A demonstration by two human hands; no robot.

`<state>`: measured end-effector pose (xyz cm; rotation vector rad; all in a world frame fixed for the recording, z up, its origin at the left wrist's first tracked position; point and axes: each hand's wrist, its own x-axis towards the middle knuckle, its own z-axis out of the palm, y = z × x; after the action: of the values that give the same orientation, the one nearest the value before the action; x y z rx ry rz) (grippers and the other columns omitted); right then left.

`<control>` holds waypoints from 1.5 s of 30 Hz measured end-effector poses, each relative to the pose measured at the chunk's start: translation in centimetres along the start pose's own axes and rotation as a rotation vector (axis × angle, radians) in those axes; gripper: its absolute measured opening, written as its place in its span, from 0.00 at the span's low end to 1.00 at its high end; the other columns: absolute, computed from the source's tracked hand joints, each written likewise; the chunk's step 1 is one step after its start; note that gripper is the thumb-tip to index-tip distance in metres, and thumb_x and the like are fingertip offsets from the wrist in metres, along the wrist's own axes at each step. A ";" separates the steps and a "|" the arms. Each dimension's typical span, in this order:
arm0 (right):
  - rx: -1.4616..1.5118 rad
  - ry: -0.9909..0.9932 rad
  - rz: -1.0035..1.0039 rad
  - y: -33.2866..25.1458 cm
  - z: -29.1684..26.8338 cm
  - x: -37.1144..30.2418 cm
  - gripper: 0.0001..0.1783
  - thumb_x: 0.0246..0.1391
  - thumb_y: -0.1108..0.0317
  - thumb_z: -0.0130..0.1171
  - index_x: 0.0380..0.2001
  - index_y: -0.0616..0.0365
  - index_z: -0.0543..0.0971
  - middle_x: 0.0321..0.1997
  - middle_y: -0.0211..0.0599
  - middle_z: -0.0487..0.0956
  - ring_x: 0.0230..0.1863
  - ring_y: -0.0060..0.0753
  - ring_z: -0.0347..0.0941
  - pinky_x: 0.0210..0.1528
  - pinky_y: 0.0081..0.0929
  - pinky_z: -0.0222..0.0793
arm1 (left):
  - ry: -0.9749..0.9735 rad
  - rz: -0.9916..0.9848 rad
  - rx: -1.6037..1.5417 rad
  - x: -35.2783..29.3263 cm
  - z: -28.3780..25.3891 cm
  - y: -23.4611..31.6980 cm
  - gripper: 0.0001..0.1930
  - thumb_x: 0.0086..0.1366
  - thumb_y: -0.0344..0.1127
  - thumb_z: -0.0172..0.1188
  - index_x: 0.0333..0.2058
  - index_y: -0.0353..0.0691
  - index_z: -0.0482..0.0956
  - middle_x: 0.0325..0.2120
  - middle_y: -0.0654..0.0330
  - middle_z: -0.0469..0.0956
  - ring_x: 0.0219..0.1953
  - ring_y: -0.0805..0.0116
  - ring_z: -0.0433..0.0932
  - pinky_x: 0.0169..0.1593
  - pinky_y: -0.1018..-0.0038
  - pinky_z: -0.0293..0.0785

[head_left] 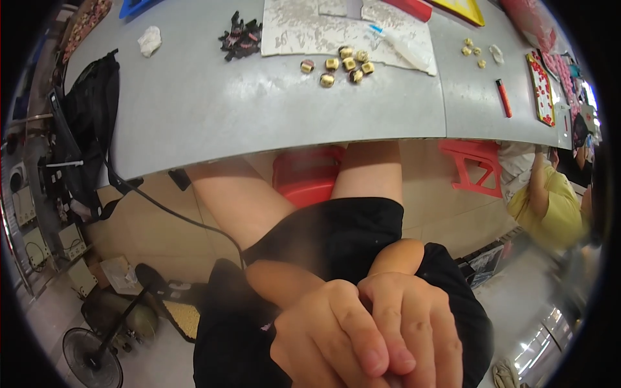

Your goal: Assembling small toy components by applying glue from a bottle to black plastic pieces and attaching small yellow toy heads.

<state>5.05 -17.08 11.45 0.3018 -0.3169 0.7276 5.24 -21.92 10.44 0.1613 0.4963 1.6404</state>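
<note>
Close in front of me, at the bottom of the head view, my left hand and my right hand are together, side by side and touching. Both have their fingers bent and pressed together over the same spot. Whatever the fingertips hold, if anything, is hidden below the frame's lower edge. Beyond my lap, several gold-and-dark beads lie on the grey table, some on the edge of a stained white sheet. A clear tube with a blue tip rests on that sheet.
A pile of black pieces and crumpled white tissue lie at the left. On the right are a red pen, more beads and a tray with red pieces. A black bag hangs left; a person in yellow sits right.
</note>
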 end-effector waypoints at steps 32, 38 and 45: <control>-0.006 -0.241 0.146 -3.7 -0.9 1.8 0.07 0.45 0.76 0.62 0.31 0.61 0.83 0.53 0.53 0.69 0.42 0.46 0.75 0.40 0.22 0.77 | -0.343 -0.089 0.208 -1.9 -6.0 -0.2 0.04 0.57 0.32 0.60 0.29 0.42 0.75 0.26 0.65 0.75 0.36 0.68 0.74 0.49 0.75 0.67; -0.052 -0.060 0.098 -4.2 -1.2 -0.9 0.06 0.42 0.76 0.66 0.28 0.58 0.82 0.41 0.46 0.75 0.38 0.35 0.76 0.40 0.18 0.76 | -0.384 -0.062 0.386 -2.2 -8.0 0.0 0.06 0.57 0.30 0.60 0.33 0.39 0.74 0.29 0.62 0.75 0.38 0.66 0.74 0.49 0.74 0.67; -0.090 -0.043 0.101 -4.6 -1.8 -1.3 0.06 0.42 0.78 0.65 0.26 0.58 0.82 0.42 0.47 0.75 0.38 0.34 0.76 0.43 0.16 0.75 | -0.501 -0.037 0.531 -0.8 -8.8 -0.7 0.09 0.57 0.29 0.59 0.37 0.35 0.73 0.33 0.59 0.74 0.39 0.64 0.75 0.50 0.74 0.67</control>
<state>7.64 -20.39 8.58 0.2171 -0.4067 0.8041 2.57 -24.62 2.39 0.9256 0.5293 1.3344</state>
